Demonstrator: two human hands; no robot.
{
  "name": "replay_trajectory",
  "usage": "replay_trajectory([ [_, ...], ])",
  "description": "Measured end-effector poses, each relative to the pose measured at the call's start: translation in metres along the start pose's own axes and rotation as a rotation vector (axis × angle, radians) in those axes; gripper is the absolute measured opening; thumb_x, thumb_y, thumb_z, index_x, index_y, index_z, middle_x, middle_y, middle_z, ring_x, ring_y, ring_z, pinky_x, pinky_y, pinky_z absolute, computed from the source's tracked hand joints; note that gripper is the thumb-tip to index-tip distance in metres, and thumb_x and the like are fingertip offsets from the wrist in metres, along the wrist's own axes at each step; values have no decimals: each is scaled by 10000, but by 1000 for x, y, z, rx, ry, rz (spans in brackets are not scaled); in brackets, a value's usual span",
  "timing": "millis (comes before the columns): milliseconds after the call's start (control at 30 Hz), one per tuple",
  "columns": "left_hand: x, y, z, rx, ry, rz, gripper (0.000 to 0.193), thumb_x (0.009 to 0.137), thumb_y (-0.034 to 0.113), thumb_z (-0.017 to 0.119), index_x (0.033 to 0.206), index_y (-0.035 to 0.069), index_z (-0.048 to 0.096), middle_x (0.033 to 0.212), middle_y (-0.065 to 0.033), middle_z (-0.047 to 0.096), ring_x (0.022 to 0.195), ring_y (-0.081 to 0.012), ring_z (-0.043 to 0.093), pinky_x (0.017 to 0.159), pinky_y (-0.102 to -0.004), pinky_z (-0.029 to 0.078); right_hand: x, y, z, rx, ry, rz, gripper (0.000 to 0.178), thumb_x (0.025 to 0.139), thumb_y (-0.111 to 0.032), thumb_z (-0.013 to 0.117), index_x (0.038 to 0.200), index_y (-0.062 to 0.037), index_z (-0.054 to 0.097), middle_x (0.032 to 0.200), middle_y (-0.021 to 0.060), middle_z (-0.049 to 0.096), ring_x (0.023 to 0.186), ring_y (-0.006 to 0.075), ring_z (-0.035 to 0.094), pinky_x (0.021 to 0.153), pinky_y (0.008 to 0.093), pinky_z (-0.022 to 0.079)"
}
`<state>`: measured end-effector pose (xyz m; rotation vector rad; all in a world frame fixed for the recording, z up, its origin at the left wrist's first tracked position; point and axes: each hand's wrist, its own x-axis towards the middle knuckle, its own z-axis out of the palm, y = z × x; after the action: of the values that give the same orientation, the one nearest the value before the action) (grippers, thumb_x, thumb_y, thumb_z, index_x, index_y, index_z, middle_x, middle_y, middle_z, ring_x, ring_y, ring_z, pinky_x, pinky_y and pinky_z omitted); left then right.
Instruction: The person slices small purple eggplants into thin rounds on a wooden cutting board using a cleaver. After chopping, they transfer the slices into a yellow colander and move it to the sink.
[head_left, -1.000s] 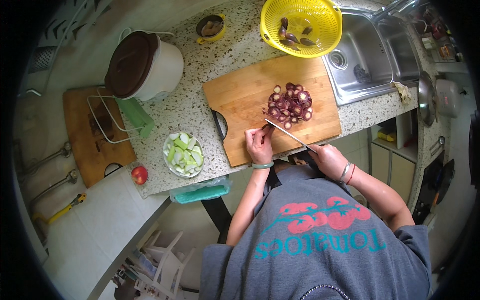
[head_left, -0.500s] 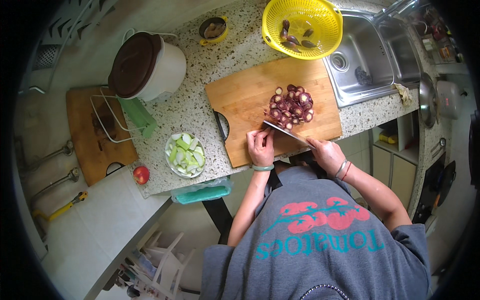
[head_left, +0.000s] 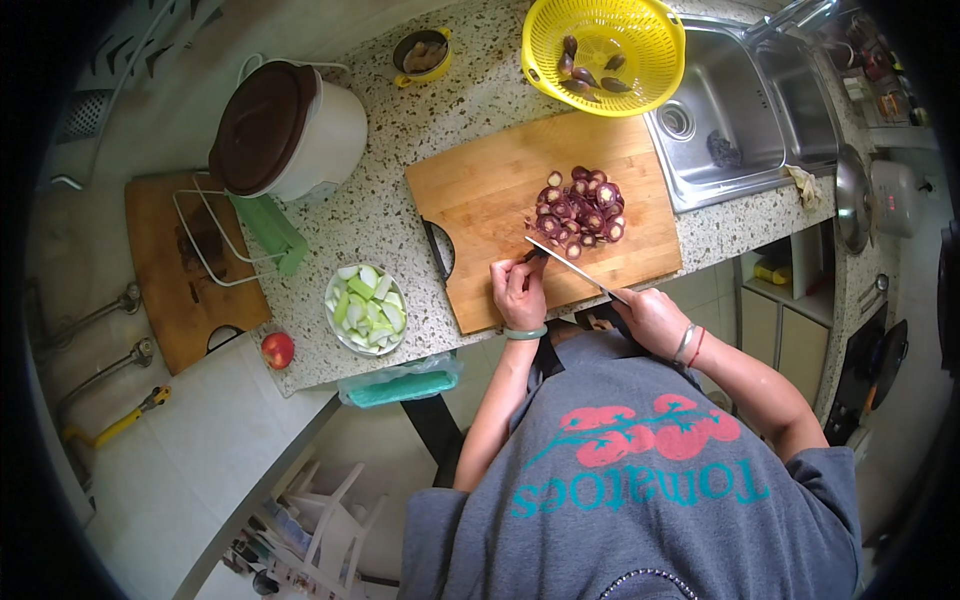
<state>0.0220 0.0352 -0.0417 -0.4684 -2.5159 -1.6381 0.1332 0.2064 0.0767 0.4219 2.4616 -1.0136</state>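
Note:
My left hand (head_left: 518,285) is on the near part of a wooden cutting board (head_left: 480,200), its curled fingers closed on a dark purple vegetable piece (head_left: 537,254), mostly hidden by the fingertips. In my right hand (head_left: 655,318) is the handle of a kitchen knife (head_left: 575,268). Its blade points up and to the left, the tip beside my left fingertips. Just beyond the blade lies a heap of round purple slices (head_left: 580,210) with pale centres.
A yellow colander (head_left: 545,45) holding several dark whole pieces stands beyond the board, left of a steel sink (head_left: 690,190). Leftward are a bowl (head_left: 335,330) of cut pale green vegetable, a red apple (head_left: 277,350), a lidded pot (head_left: 335,135) and a small yellow-handled pan (head_left: 445,62).
The knife blade has shifted slightly and shows more of its narrow edge. My left hand stays closed on the purple piece in nearly the same place.

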Motion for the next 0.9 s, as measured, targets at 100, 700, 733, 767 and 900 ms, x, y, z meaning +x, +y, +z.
replay_trajectory([
  [100,3,0,-1,21,-7,32,149,761,11,760,804,75,633,836,-63,494,720,-204,514,609,-309,445,22,9,14,-3,60,-77,164,903,-137,539,1000,-31,617,754,255,637,724,438,631,657,522,506],
  [700,2,1,1,39,21,56,146,774,-9,739,831,69,630,858,-67,511,750,-206,533,624,-305,459,-9,-9,-13,49,10,-11,184,923,-163,544,1004,-32,644,773,243,646,748,419,637,678,495,518],
  [733,2,1,1,57,18,65,147,772,-11,738,829,70,628,855,-68,511,751,-208,533,625,-307,459,-7,-10,-13,37,1,-8,180,922,-160,543,996,-29,642,771,247,643,750,421,637,679,498,516],
  [767,1,-1,1,48,14,47,147,771,-10,738,825,69,627,852,-68,509,749,-210,531,626,-311,458,-5,-11,-13,25,-9,-4,177,920,-156,542,987,-25,640,769,252,641,752,423,636,681,502,514],
  [900,0,-2,0,40,0,37,152,769,-10,737,821,68,618,841,-69,497,736,-216,520,623,-323,453,18,-1,9,-35,17,-19,164,902,-143,540,967,-31,640,759,260,637,732,430,636,670,521,508],
])
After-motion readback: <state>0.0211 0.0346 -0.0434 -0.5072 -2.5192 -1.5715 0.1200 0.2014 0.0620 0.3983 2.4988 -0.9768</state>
